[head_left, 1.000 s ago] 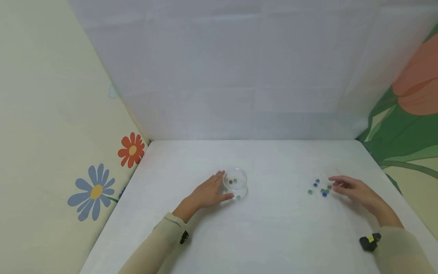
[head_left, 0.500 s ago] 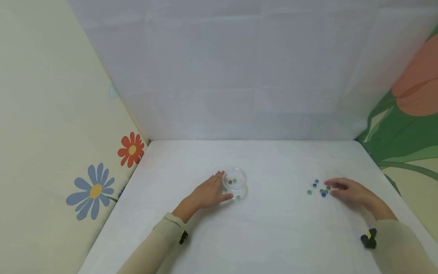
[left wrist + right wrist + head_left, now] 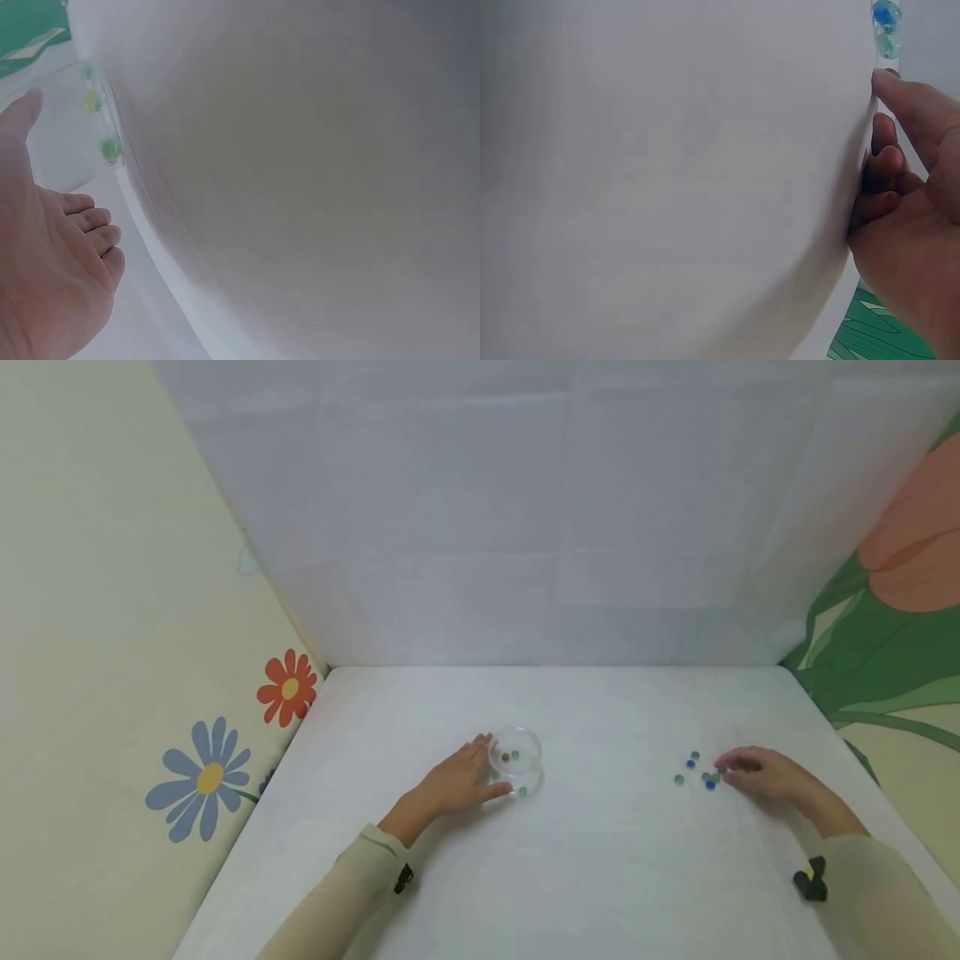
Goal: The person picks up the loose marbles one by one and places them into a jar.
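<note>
White, creased sheeting hangs behind my white tabletop. My right hand is curled, thumb and forefinger pinching a small, dark glass marble on the tabletop. Just left of it, two green glass marbles and a blue glass marble crowd close; two more blues and a lone green lie between my fingers and the clear, round plastic container. My left hand, fingers extended, touches the container's side; marbles show inside. Cream wall with painted flowers stands further left.
</note>
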Demonstrator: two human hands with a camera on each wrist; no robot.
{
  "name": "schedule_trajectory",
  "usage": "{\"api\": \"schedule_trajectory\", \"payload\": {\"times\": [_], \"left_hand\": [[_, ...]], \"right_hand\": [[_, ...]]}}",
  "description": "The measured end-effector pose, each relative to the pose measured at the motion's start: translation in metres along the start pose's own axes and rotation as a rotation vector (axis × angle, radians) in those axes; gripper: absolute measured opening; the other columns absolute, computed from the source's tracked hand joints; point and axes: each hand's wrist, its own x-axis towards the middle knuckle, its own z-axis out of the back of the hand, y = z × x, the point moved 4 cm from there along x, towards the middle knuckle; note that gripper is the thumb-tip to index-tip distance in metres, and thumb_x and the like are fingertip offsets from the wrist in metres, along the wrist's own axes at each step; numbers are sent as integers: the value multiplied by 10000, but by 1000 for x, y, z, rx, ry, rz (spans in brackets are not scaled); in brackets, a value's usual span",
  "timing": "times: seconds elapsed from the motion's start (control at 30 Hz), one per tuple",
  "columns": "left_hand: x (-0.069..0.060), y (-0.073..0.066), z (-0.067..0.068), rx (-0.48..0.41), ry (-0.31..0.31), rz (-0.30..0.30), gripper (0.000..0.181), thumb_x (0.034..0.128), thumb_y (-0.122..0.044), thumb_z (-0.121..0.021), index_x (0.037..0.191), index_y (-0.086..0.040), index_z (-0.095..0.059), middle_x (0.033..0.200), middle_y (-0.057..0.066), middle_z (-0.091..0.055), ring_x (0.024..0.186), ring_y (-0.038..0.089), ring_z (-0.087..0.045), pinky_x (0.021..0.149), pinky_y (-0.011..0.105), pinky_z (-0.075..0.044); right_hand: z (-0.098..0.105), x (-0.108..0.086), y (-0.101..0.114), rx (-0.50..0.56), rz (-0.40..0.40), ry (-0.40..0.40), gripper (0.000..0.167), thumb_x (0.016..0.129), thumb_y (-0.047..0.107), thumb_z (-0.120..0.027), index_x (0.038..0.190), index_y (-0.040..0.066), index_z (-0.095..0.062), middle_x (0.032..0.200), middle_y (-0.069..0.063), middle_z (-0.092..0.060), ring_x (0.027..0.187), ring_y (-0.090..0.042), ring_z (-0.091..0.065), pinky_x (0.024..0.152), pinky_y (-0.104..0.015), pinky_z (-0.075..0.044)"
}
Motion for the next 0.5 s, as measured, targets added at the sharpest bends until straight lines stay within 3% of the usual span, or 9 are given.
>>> {"api": "schedule_trajectory", "payload": {"times": [0.37, 0.5], "left_hand": [[0, 0, 1, 5, -10, -7, 1017, 953, -701, -499, 1610, -4, -157, 1680, 135, -189, 1553, 285, -173, 1257, 431, -205], [-1, 0, 0, 5, -8, -4, 1013, 954, -698, -501, 1611, -7, -157, 1681, 132, -186, 1553, 289, -174, 1257, 438, -207]], "right_hand": [[4, -2, 3, 46, -42, -45, 412, 990, 261, -652, 1278, -32, -633, 1279, -284, -600, 1198, -469, -534, 996, -631, -452], [5, -8, 10, 66, -24, -70, 461, 1004, 327, -634, 1296, -28, -620, 1275, -268, -606, 1145, -408, -569, 904, -503, -543]]}}
